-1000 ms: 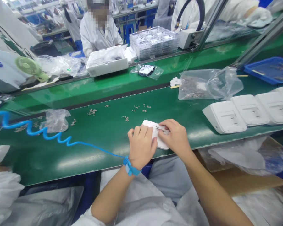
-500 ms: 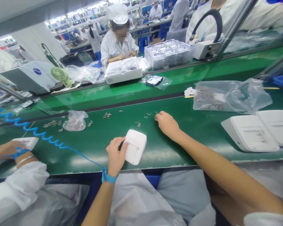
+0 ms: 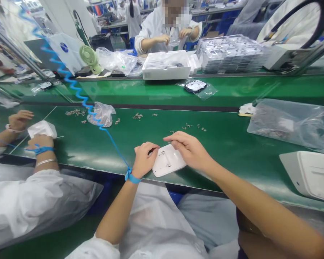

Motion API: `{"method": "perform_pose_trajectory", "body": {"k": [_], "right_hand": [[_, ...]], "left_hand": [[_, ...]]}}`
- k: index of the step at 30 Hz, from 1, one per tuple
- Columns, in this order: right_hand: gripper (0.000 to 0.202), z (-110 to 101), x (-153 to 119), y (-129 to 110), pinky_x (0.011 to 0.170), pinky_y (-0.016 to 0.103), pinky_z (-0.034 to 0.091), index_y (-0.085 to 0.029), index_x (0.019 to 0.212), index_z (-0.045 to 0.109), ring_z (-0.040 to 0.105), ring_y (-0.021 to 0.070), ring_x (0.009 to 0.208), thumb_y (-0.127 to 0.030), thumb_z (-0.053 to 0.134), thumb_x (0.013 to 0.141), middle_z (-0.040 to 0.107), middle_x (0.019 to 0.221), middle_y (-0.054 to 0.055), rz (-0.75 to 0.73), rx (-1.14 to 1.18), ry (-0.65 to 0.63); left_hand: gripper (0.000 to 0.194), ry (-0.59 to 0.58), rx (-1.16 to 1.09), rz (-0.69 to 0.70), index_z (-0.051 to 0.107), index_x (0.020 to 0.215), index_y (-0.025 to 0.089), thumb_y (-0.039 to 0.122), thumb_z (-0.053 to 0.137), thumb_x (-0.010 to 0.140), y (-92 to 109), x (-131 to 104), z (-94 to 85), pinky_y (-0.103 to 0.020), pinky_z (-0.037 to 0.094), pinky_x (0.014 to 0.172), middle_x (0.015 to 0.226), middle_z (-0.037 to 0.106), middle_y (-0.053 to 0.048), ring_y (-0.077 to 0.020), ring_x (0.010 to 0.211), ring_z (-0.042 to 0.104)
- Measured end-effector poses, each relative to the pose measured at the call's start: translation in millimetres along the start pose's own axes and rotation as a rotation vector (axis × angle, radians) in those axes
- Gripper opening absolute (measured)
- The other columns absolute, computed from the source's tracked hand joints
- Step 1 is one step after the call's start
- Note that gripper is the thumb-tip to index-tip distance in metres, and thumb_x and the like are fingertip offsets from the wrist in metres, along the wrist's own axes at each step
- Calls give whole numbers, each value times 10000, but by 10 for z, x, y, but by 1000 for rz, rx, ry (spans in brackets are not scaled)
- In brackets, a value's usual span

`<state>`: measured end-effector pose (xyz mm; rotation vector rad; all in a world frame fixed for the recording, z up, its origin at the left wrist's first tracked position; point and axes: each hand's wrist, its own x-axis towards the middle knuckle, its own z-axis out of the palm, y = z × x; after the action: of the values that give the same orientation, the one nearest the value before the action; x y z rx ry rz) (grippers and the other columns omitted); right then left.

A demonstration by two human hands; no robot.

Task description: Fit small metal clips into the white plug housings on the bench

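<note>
No text can be read; a round blue logo on the white machine (image 3: 59,50) is too blurred to decipher.

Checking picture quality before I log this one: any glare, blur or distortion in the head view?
Head view: overhead lamps leave pale glare streaks on the green belt; straight edges bow toward the corners, a wide-lens effect; the left hand, right hand and white housing between them are sharp; the far benches are softer; one face is deliberately pixelated.

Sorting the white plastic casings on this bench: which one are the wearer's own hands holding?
The small casing at the belt's near edge, between the left hand and right hand; others lie far right or with the co-worker.
</note>
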<state>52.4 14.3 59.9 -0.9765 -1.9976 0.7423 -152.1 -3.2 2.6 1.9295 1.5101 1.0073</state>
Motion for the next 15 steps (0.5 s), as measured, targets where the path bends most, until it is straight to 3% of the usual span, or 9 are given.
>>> {"method": "perform_pose_trajectory", "body": {"k": [2,5,11,15], "right_hand": [[243,58,43,-173,660,268,480,-191,947,676,626,149,783,-182,435,974,677,889,42,32,99,-86],[221,125,76,-193,680,261,480,-184,901,651,608,139,780,-139,443,961,648,870,35,-40,80,-170],[227,321,68,161,693,297,425,-174,953,713,531,177,816,-53,527,907,607,927,71,-265,-561,-316],[157,418,35,201,735,335,416,-126,937,699,483,204,839,-71,553,921,617,952,102,-338,-727,-335]], "left_hand": [[159,38,-44,6,692,890,218,180,538,901,-1,-50,-31,-331,491,874,933,708,-24,-170,915,642],[143,79,-86,16,678,914,208,199,535,909,-24,-148,-79,-314,500,846,924,686,-35,-169,905,635],[137,6,4,25,710,950,226,189,594,886,-46,-180,-77,-345,477,904,976,674,-35,-183,976,636],[145,3,-1,28,715,956,225,172,602,881,-56,-156,-53,-343,474,895,974,677,-30,-179,975,640]]}}
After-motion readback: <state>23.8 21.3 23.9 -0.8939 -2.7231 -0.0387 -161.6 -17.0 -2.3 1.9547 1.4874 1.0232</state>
